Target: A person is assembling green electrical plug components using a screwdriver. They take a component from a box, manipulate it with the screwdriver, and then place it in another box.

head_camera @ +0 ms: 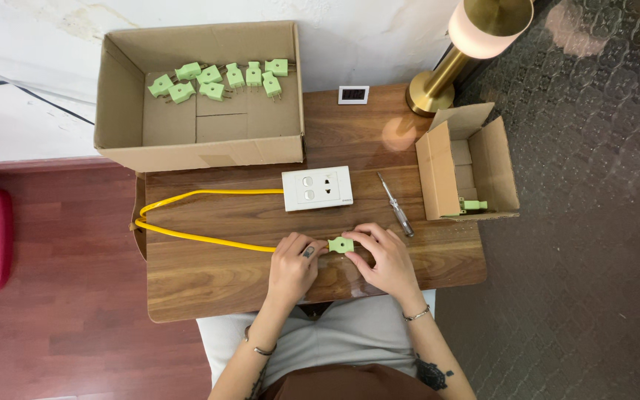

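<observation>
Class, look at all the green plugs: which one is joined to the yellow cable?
The green plug between both hands, on the table; the others lie loose in the two cardboard boxes.

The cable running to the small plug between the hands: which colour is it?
Yellow cable; head view.

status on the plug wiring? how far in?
Looks early. Done, apparently: one green plug lies in the small box at its front edge. In hand: left hand and right hand hold a green plug at the yellow cable's end. Left: nine plugs in the big box. Screwdriver lies untouched.
</observation>
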